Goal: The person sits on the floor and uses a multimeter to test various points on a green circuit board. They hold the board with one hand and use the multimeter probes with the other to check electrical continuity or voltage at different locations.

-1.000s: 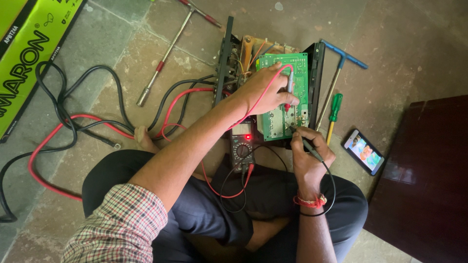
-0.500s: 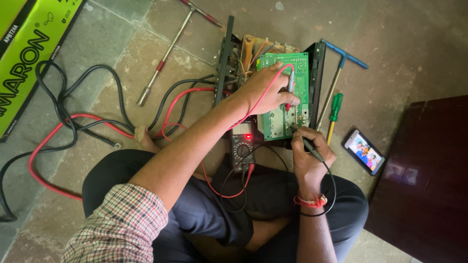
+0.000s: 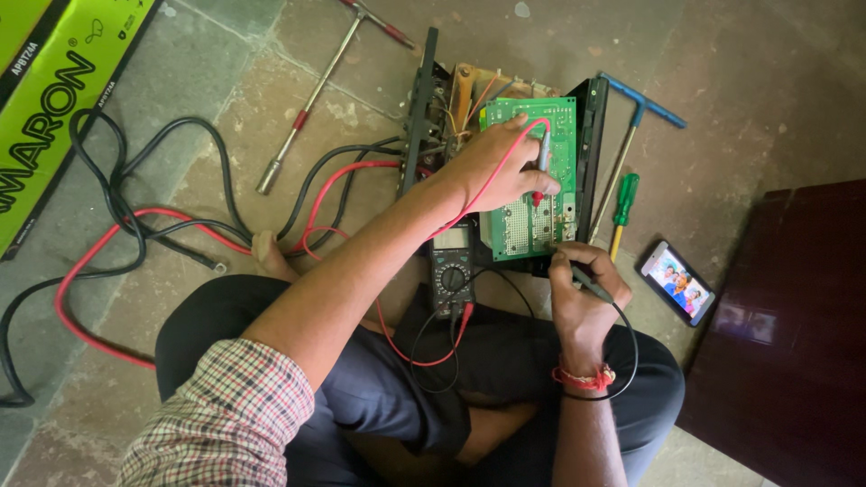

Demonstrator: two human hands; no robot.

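I sit cross-legged on the floor over an opened black device with a green circuit board [image 3: 519, 225] lying on top. My left hand [image 3: 492, 167] grips a red meter probe [image 3: 541, 167] and presses its tip onto the middle of the board. My right hand [image 3: 586, 289] holds a black probe [image 3: 577, 271] against the board's lower right corner. A black multimeter [image 3: 451, 275] rests on my lap just below the board, with red and black leads looping from it.
Red and black cables [image 3: 135, 234] sprawl on the stone floor at left beside a green box [image 3: 54, 108]. A T-handle socket wrench [image 3: 311, 99], a blue T-wrench [image 3: 631, 126], a green screwdriver [image 3: 622, 203] and a phone [image 3: 675, 281] lie around. Dark furniture [image 3: 785, 334] stands at right.
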